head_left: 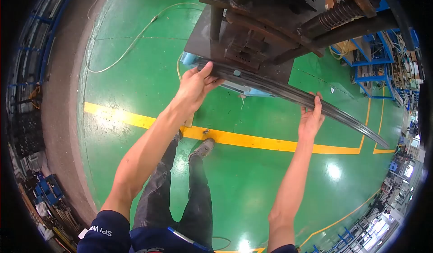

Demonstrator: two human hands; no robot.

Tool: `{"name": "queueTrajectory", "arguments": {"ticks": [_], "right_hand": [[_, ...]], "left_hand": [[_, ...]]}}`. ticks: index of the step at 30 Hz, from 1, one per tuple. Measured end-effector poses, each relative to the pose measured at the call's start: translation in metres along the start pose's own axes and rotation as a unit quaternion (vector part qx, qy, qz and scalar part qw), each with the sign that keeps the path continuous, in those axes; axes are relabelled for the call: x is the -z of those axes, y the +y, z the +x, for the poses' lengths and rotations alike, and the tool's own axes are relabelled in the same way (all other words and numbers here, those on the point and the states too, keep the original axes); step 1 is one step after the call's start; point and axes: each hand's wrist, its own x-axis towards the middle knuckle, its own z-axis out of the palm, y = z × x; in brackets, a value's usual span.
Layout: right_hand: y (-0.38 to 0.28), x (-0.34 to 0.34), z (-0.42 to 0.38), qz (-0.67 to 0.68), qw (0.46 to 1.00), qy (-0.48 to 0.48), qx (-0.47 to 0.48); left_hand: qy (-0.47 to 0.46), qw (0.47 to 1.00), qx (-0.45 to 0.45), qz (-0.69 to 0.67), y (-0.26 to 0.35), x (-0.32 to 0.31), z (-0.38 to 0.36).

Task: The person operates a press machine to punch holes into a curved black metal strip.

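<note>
A long dark metal profile [288, 91] with lengthwise grooves slants across the view, from the press table's front edge down to the right. Near its left end, my left hand [196, 84] grips it, thumb on top and fingers underneath. Farther along, my right hand [311, 117] supports it from below, with the thumb against its near side. Just beyond the left part of the profile stands a press [248, 45] with a dark steel table [203, 32] and a block-shaped die. The profile's right end sticks out freely over the floor.
A coil spring [336, 16] and thick posts belong to the press. A pale hose [149, 25] curves over the green floor at the left. Blue shelving [372, 68] stands at the right. A yellow line [252, 140] crosses the floor by my shoes [204, 147].
</note>
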Motion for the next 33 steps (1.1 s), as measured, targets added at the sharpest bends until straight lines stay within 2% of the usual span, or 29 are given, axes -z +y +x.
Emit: {"name": "queueTrajectory", "arguments": {"ticks": [8,14,23,28,33], "right_hand": [[0.008,-0.002,0.036,0.03,0.999,0.036,-0.026],[0.022,0.0,0.034,0.066,0.994,0.072,-0.048],[0.017,-0.008,0.04,0.06,0.993,0.09,-0.042],[0.016,-0.002,0.05,0.051,0.995,0.066,-0.054],[0.015,-0.006,0.051,0.054,0.993,0.091,-0.058]], "left_hand": [[-0.011,0.999,-0.023,0.031,0.002,-0.011,0.043],[0.059,0.996,-0.025,0.062,0.005,-0.016,0.057],[0.122,0.988,0.016,0.097,0.023,-0.04,0.053],[0.142,0.985,0.03,0.09,0.025,-0.042,0.057],[0.148,0.983,0.068,0.087,0.032,-0.043,0.062]]}}
